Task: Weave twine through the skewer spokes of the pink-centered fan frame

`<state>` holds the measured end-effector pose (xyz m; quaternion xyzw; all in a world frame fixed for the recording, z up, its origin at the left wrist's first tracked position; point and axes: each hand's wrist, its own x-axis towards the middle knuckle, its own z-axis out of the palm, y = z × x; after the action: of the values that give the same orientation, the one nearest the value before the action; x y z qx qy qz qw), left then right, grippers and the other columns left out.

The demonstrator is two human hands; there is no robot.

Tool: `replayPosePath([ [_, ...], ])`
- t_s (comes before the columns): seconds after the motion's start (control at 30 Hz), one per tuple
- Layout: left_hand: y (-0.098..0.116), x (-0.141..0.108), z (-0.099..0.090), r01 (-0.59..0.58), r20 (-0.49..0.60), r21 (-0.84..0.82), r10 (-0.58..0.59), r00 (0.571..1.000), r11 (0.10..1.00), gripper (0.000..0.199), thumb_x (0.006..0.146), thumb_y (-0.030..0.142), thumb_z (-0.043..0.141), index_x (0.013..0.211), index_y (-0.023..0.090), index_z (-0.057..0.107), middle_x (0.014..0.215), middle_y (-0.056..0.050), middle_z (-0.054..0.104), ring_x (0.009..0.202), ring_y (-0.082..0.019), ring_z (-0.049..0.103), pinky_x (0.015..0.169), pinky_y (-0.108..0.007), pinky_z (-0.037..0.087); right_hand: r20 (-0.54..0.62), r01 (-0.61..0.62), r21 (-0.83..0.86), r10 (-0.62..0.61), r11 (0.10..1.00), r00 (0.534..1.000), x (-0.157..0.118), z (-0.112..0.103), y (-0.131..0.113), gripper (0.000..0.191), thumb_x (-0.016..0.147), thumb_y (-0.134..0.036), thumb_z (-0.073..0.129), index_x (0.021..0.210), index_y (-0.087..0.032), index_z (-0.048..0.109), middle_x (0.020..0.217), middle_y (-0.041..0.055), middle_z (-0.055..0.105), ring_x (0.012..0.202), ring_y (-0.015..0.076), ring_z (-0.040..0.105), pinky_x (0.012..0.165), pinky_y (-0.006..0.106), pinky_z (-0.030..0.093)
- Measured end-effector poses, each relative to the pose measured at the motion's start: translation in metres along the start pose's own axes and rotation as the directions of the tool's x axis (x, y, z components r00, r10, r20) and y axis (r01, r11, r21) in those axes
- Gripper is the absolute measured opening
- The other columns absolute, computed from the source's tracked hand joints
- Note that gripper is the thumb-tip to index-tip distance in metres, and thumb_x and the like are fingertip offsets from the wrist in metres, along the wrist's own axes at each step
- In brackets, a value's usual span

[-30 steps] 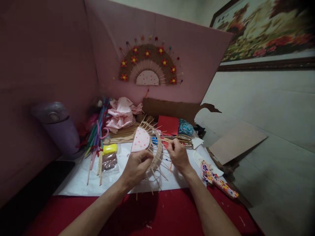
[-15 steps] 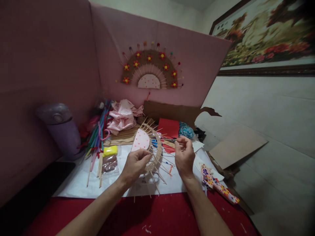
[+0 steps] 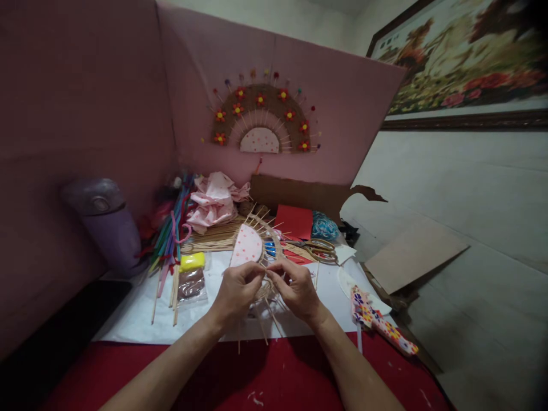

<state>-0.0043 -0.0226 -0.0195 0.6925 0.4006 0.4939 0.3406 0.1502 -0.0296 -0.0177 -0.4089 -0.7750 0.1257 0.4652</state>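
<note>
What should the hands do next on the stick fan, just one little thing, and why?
Perhaps the right hand could wind gently around one stick while the left hand steadies the woven band: both hands' fingertips meet there, and sticks poke out past it. Any strand is too small to see.

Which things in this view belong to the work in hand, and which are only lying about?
Likely belonging:
half-round stick piece, at left hand and right hand
loose sticks and dotted cloth, matching it

Probably just lying about:
purple bottle
red sheet
yellow packet
flower-patterned object
</note>
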Motion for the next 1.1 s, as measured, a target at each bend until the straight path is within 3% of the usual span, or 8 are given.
replayPosePath([
  [0.27,0.002,-0.001,0.002,-0.057,0.010,0.042,0.057,0.998,0.997,0.017,0.073,0.018,0.052,0.071,0.012,0.067,0.058,-0.001,0.060,0.054,-0.010,0.049,0.052,-0.020,0.037,-0.105,-0.022,-0.091,0.012,0.996,0.994,-0.002,0.012,-0.002,0.007,0.076,-0.014,0.053,0.072,-0.017,0.058,0.059,-0.0013,0.056,0.051,0.0098,0.050,0.052,0.022,0.038],
  [0.5,0.002,-0.001,0.003,0.025,0.002,-0.014,-0.025,1.000,1.000,0.015,0.073,0.020,0.054,0.068,0.012,0.066,0.058,-0.001,0.059,0.055,-0.010,0.048,0.053,-0.020,0.036,-0.193,-0.092,-0.238,0.046,0.967,0.980,0.003,0.013,0.013,0.007,0.075,-0.016,0.050,0.071,-0.018,0.055,0.062,0.0001,0.058,0.054,0.0120,0.053,0.055,0.023,0.039],
  [0.57,0.004,-0.001,0.002,0.077,0.003,-0.100,-0.077,0.997,0.992,0.013,0.072,0.022,0.056,0.067,0.013,0.064,0.053,0.002,0.053,0.049,-0.007,0.043,0.047,-0.019,0.032,-0.369,-0.225,-0.283,0.110,0.932,0.923,0.006,-0.001,0.027,0.012,0.074,-0.017,0.049,0.063,-0.018,0.053,0.057,0.0005,0.056,0.052,0.0132,0.051,0.054,0.025,0.039],
  [0.7,0.009,0.002,0.001,0.262,0.090,-0.317,-0.246,0.965,0.912,0.020,0.070,0.033,0.060,0.066,0.013,0.059,0.044,0.007,0.040,0.037,-0.004,0.030,0.037,-0.018,0.022,-0.665,-0.434,-0.005,0.321,0.901,0.675,0.012,-0.030,0.043,0.017,0.081,-0.033,0.048,0.077,-0.017,0.054,0.063,0.0014,0.061,0.050,0.0129,0.054,0.054,0.025,0.041],
  [0.83,0.009,0.004,0.002,0.300,0.087,-0.318,-0.287,0.954,0.899,0.024,0.067,0.036,0.063,0.064,0.013,0.057,0.045,0.007,0.040,0.036,-0.003,0.027,0.036,-0.017,0.020,-0.711,-0.432,0.171,0.414,0.886,0.568,0.013,-0.040,0.042,0.022,0.084,-0.036,0.042,0.071,-0.018,0.047,0.060,-0.0002,0.058,0.044,0.0104,0.051,0.049,0.024,0.041],
  [0.9,0.007,0.004,0.002,0.297,0.073,-0.297,-0.289,0.955,0.907,0.024,0.067,0.035,0.064,0.065,0.013,0.058,0.046,0.007,0.041,0.036,-0.003,0.027,0.036,-0.017,0.020,-0.745,-0.399,0.262,0.447,0.879,0.495,0.014,-0.043,0.043,0.012,0.080,-0.030,0.046,0.079,-0.018,0.047,0.069,0.0008,0.060,0.047,0.0103,0.054,0.046,0.022,0.040],
  [0.97,0.006,0.003,0.002,0.293,0.064,-0.278,-0.287,0.956,0.915,0.024,0.068,0.035,0.063,0.065,0.012,0.058,0.046,0.007,0.040,0.037,-0.003,0.028,0.036,-0.017,0.020,-0.740,-0.361,0.393,0.524,0.846,0.421,0.014,-0.045,0.046,0.016,0.077,-0.026,0.047,0.091,-0.018,0.046,0.077,0.0017,0.062,0.046,0.0094,0.054,0.040,0.020,0.037],
  [1.1,0.005,0.003,0.000,0.284,0.062,-0.241,-0.277,0.959,0.928,0.025,0.073,0.037,0.058,0.065,0.012,0.058,0.045,0.008,0.036,0.037,-0.003,0.027,0.037,-0.018,0.021,-0.586,-0.381,0.602,0.712,0.702,0.387,0.016,-0.048,0.051,0.018,0.076,-0.029,0.043,0.086,-0.016,0.050,0.062,0.0001,0.061,0.031,0.0070,0.042,0.031,0.018,0.024],
])
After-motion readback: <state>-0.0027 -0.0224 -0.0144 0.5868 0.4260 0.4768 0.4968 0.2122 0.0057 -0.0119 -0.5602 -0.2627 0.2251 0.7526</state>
